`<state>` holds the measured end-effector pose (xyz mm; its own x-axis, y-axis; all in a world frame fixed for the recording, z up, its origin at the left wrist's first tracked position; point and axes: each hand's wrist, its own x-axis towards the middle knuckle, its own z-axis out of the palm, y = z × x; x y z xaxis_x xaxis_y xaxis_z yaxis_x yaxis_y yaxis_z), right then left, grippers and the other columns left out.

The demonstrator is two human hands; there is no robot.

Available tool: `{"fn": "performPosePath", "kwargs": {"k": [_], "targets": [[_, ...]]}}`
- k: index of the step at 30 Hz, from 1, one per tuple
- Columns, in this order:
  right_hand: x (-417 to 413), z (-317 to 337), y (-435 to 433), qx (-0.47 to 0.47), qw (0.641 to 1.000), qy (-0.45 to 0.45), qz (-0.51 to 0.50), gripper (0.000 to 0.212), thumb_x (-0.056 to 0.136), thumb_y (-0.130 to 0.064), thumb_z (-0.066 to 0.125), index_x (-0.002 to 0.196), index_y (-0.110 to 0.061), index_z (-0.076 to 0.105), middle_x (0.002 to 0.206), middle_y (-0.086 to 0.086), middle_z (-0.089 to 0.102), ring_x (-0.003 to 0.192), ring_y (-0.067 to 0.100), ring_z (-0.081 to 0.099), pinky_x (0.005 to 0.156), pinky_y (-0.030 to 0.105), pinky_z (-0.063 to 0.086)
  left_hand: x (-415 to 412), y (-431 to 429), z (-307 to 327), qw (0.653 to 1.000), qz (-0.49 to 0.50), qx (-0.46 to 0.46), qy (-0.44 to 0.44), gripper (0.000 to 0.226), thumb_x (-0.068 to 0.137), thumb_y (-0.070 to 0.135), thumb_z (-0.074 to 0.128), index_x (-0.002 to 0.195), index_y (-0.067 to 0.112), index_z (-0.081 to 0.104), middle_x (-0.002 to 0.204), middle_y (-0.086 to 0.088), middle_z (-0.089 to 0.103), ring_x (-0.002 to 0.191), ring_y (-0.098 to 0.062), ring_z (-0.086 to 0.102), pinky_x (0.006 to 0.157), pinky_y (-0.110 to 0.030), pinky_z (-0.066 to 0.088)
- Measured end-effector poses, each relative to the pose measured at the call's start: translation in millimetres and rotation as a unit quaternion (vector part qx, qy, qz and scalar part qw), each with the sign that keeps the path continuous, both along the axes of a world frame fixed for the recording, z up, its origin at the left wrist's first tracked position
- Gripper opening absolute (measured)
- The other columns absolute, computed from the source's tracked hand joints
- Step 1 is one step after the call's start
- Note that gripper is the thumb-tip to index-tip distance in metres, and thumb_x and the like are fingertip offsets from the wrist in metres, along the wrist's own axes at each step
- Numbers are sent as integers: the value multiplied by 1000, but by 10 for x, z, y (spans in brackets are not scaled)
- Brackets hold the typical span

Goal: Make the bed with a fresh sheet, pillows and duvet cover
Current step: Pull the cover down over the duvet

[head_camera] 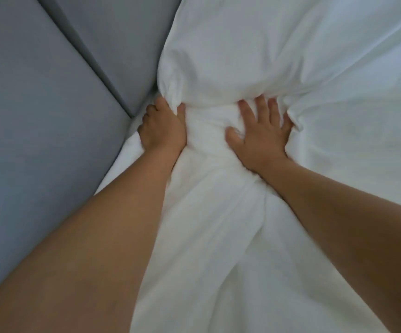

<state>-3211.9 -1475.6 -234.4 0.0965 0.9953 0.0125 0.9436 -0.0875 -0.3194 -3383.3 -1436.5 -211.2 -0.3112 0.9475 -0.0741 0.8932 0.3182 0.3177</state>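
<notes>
Head view, only one available. White bedding (278, 56) fills the centre and right of frame, bunched and creased. Can't tell from here whether the puffy mass at the top is a pillow or the duvet, or where one layer ends and the next starts. It butts against the grey padded panels (38, 116) on the left: two panels meeting at a diagonal seam (86, 61) that runs down to the corner where the fabric starts. Left hand (162, 127) is at that corner, clenched on a gathered fold of the white bedding, thumb on the near side of the fold, fingers curled in on the panel side with the tips partly buried in cloth. The hand sits just beside the lower end of the seam; whether it touches the panel, can't tell. Right hand (260, 131) is released, fingers straight and spread, palm down flat on the white bedding, pressing into it. Creases radiate outward from around it, with a deep fold just past the little finger. The two hands are near each other, with a ridge of bunched fabric between them. Left forearm (98, 236) and right forearm (350, 212) are bare, coming in from the bottom corners, and a long strip of white bedding runs down between them to the frame's lower edge. Some motion blur on the cloth and fingertips.
</notes>
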Motion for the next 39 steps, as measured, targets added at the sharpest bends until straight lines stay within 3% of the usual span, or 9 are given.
{"fn": "performPosePath", "kwargs": {"k": [6,10,14,17,23,28,34,36,39], "targets": [[-130,567,-837,-42,985,166,-27,56,95,-36,45,142,-7,35,143,17,39,133,29,31,110,35,17,-30,-1147,663,986,-113,-82,-89,70,92,48,45,147,12,23,153,-12,22,139,-27,22,112,-37,18],[-293,1047,-2300,-19,982,185,34,63,82,-46,50,126,-1,54,129,18,54,122,34,46,106,41,32,-211,-2456,993,987,-146,-69,10,66,89,47,50,143,13,33,149,-9,31,140,-25,23,114,-40,14],[-292,1094,-3087,-156,979,121,49,62,83,-40,69,129,-3,54,131,18,52,121,36,46,102,42,34,-353,-3156,1127,998,36,-56,11,73,84,48,60,141,8,37,143,-16,40,131,-32,35,102,-48,30],[-276,1118,-3069,-105,986,122,42,23,90,-20,62,100,0,69,98,18,63,93,39,56,80,42,44,-411,-3209,1022,982,142,-116,-51,67,88,53,52,135,6,40,133,-17,46,120,-34,45,97,-43,34],[-158,1506,-2897,27,977,202,-58,39,96,-27,43,60,-22,28,52,-6,34,51,23,39,56,29,21,-479,-3031,945,985,80,-76,-133,43,100,42,33,99,7,59,102,-17,65,100,-36,58,87,-40,42],[670,1473,-3336,-158,957,55,-236,33,98,-31,43,88,-1,53,95,30,60,92,44,55,76,42,39,-673,-3150,1264,982,16,-61,-177,36,95,47,45,101,14,57,104,-4,62,103,-28,56,90,-39,39],[-268,1846,-3711,-66,988,135,-30,63,84,-49,46,126,-3,52,126,19,51,119,31,41,102,44,28,-905,-4309,1455,980,129,-59,-142,78,77,68,53,134,17,40,135,-4,43,122,-25,43,101,-42,36],[-569,1900,-3825,-129,978,147,69,62,85,-51,48,128,-7,53,128,13,52,119,27,43,103,42,30,-978,-4618,1437,957,216,-68,-183,67,80,62,57,126,15,46,124,-3,51,112,-22,48,93,-34,40],[-796,1841,-3831,-214,957,119,153,50,93,-45,48,133,-15,50,129,4,53,117,26,48,98,37,33,-1008,-4871,1404,931,269,-18,-247,38,97,37,46,68,11,47,62,-6,54,59,-12,51,56,-23,37]]}}
